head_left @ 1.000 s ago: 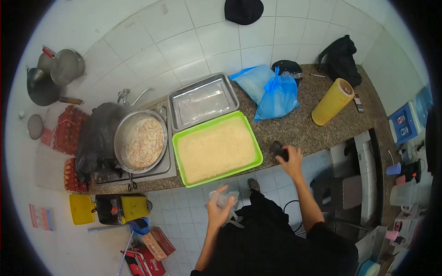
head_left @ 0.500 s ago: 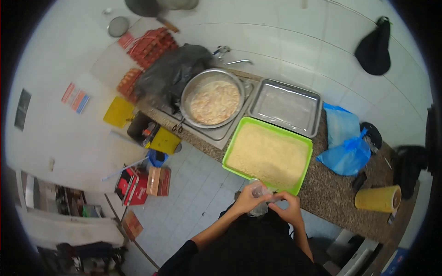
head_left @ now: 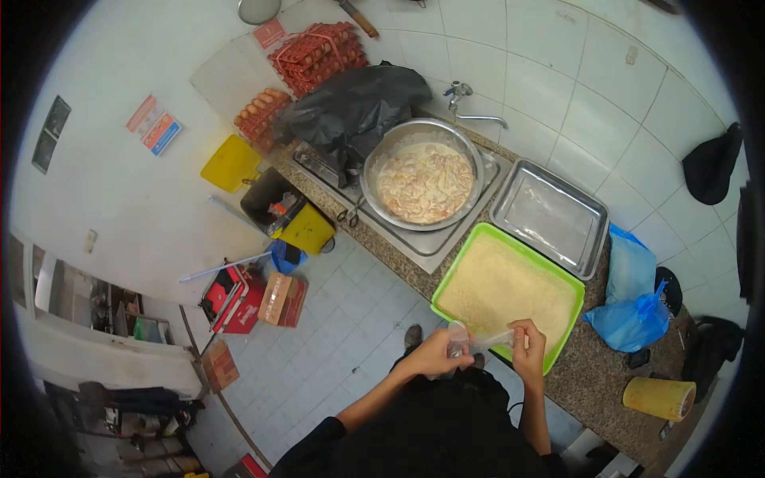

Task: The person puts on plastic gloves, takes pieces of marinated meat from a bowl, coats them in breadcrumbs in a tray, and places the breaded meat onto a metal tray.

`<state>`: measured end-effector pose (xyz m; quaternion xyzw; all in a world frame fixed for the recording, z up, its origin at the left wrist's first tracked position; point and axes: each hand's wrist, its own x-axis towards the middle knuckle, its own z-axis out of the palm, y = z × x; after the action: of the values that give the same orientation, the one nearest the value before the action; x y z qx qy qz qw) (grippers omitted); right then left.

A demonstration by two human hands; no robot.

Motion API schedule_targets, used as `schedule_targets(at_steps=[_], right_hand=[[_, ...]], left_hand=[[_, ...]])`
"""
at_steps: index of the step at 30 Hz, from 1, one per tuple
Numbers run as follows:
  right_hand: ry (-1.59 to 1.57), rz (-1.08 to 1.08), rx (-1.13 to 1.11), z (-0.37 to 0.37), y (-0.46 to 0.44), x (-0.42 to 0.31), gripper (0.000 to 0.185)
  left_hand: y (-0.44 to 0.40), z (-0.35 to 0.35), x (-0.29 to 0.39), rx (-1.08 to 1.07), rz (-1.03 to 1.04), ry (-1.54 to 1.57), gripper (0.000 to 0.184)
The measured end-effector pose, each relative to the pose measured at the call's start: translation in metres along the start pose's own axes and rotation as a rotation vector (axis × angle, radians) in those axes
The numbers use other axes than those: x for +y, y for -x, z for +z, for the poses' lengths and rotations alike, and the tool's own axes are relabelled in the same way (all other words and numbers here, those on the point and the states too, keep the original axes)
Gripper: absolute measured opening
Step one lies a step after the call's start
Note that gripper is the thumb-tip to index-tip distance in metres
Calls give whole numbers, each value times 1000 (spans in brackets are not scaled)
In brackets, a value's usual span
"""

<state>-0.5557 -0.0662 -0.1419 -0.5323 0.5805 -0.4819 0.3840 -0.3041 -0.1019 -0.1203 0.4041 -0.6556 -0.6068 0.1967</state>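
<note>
Between my two hands a piece of thin clear plastic (head_left: 496, 339) is stretched; whether it is a glove or a bag I cannot tell. Closed on its bunched left end is my left hand (head_left: 437, 353). My right hand (head_left: 528, 347) pinches the other end between thumb and fingers. Both hands are over the near edge of a green tray (head_left: 441, 288), which holds pale yellow crumbs (head_left: 510, 287). Behind that tray lies a metal tray (head_left: 594, 209). To its left, a large metal bowl (head_left: 370, 191) contains pieces in a creamy mixture (head_left: 425, 183).
Scissors (head_left: 351, 213) lie by the sink edge, near a black plastic bag (head_left: 351, 103) and egg trays (head_left: 319, 57). A blue bag (head_left: 633, 323) and a yellow roll (head_left: 657, 398) are on the right counter. A yellow-lidded bin (head_left: 307, 231) and boxes (head_left: 283, 299) stand on the floor.
My hands have moved apart, and the clear plastic that was bunched between them is now drawn out sideways. The whole view has shifted, with the counter appearing farther right.
</note>
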Motion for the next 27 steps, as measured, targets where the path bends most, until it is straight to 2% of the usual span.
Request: schedule_targets(at_steps=[3, 6, 9, 12, 13, 15, 19, 20, 23, 24, 26, 27], right_hand=[[108, -176, -131, 24, -24, -34, 14], [146, -170, -319, 41, -42, -63, 16], [136, -172, -459, 54, -58, -79, 18], [141, -117, -538, 60, -65, -92, 19], [147, -87, -555, 62, -65, -94, 19], [306, -236, -246, 83, -63, -93, 19], [620, -406, 344, 102, -44, -123, 21], [593, -416, 395, 101, -30, -118, 25], [623, -403, 308, 100, -2, -122, 22], [526, -266, 266, 104, -4, -123, 21], [324, 12, 176, 112, -4, -118, 19], [237, 39, 190, 113, -5, -111, 18]], left_hand=[[5, -31, -2, -8, 60, 255, 49], [-6, -49, -26, 246, 107, 380, 58], [-11, -75, -9, 272, 192, 342, 45], [-12, -100, -23, 176, 255, -60, 27], [-11, -103, -24, 137, 225, -81, 23], [-8, -107, -22, 50, 178, -129, 16], [-15, -85, -54, 255, 116, 134, 13], [-17, -79, -55, 323, 101, 222, 12], [-23, -65, -37, 485, 84, 363, 12], [-22, -62, -30, 529, 81, 388, 12], [-23, -54, -27, 439, 150, 385, 12], [-24, -51, -24, 394, 186, 383, 11]])
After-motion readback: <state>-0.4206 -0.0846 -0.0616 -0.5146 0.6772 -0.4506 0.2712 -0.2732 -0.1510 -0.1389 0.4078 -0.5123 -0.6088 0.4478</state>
